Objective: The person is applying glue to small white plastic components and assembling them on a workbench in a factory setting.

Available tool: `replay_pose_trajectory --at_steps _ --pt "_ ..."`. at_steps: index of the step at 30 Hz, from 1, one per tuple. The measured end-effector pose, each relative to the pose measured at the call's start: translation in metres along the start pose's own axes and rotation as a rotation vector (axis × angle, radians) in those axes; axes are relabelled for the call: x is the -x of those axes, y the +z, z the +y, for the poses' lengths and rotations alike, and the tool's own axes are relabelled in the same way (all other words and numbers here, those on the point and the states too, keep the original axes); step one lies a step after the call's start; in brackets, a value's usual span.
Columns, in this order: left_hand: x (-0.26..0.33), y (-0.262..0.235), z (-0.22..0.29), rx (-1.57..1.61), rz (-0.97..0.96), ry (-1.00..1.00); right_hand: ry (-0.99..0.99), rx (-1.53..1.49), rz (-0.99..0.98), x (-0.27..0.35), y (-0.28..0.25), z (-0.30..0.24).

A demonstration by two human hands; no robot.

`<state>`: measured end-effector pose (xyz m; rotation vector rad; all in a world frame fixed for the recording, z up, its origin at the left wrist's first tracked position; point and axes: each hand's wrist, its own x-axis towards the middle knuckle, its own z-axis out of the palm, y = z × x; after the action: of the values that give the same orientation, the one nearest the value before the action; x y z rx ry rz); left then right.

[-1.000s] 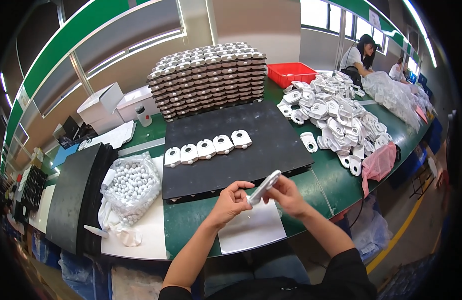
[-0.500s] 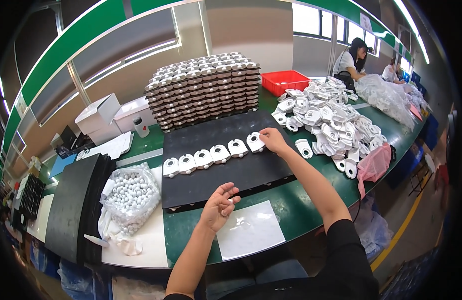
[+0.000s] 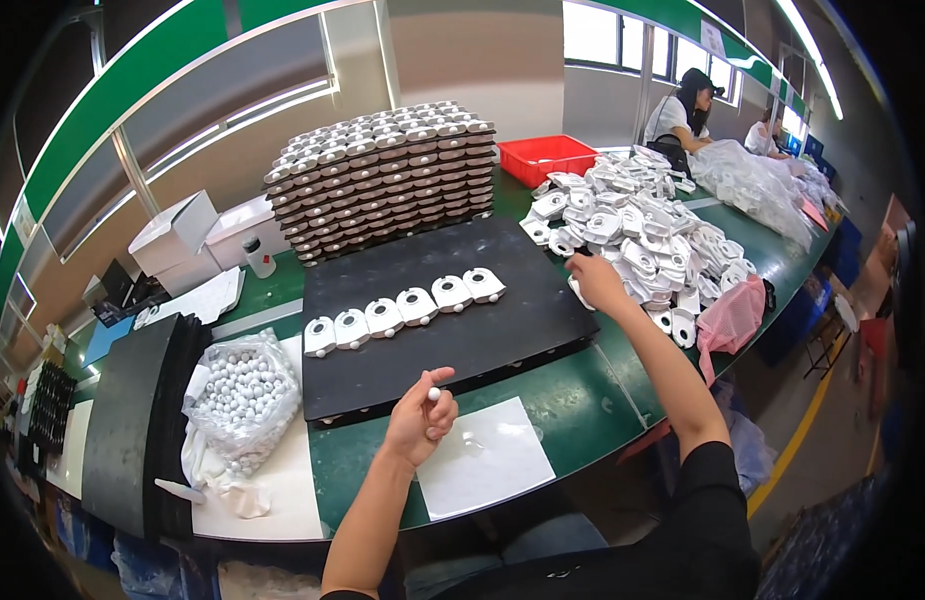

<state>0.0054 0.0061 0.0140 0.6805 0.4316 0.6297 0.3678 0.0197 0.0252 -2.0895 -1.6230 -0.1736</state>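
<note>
While the left hand is pinching a small white ball at lower centre, the right hand is touching the pile of white parts at right, fingers curled loosely together.

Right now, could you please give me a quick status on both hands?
Left hand pinching a small white ball above the white sheet. Right hand reaching into the pile of white parts. Nothing in the way.

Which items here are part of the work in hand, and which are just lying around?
In use:
- left hand pinching a small white ball
- right hand reaching into the pile of white housings
- row of five housings on the black tray
- bag of white balls

Lying about:
- red bin
- white boxes
- stacked filled trays
- pink bag
</note>
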Motion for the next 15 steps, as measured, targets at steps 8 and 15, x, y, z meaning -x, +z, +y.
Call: replay_pose_trajectory --at_steps 8,15 --pt "0.000 0.007 -0.004 -0.073 0.031 0.077 -0.180 0.158 -0.099 0.091 -0.031 0.021" --pt "0.000 -0.005 -0.010 -0.080 -0.034 0.061 -0.054 0.109 -0.309 0.160 -0.067 -0.005"
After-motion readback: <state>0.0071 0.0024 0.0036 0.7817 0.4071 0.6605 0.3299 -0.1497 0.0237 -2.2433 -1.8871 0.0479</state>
